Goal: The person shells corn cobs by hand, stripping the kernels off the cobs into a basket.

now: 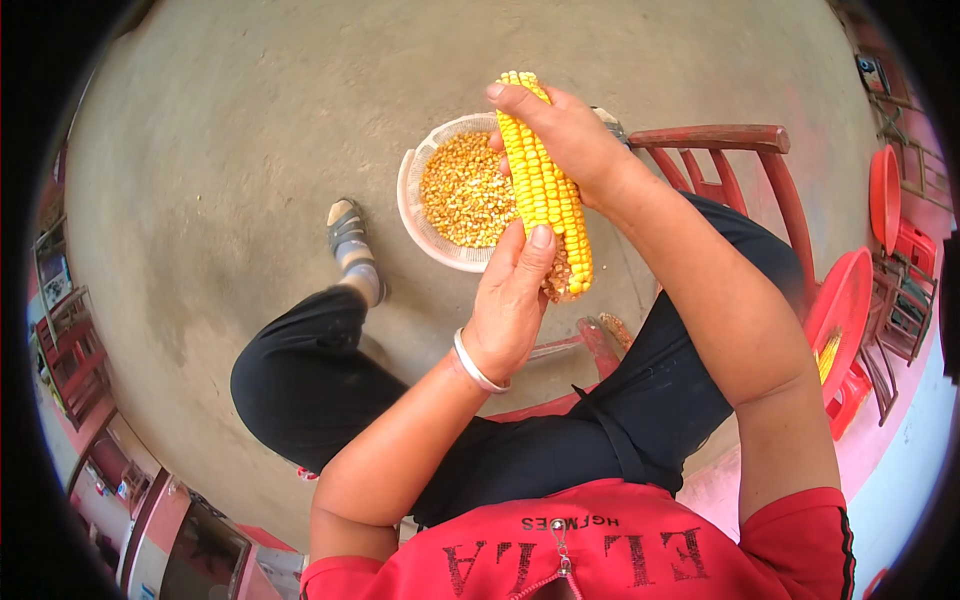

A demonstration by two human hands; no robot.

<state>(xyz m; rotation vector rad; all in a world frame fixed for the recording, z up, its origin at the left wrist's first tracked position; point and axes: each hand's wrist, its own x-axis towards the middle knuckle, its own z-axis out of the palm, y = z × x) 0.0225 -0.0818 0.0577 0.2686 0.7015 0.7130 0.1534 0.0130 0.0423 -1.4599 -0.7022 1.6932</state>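
On the concrete floor [250,130] sits a pale basket [455,130]. I hold a tilted corn cob [540,185], partly bare near its lower end, my right hand [565,135] wrapped around the top, my left hand [510,300] grasping lower down. A bangle [470,367] rings my left wrist; loose kernels [465,195] lie in the basket.

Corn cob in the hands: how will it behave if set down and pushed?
The corn cob is long and rounded, so probably rolls. It's straight between left hand and right hand, so likely stiff. One end is partly bare, so nearby kernels may come loose.
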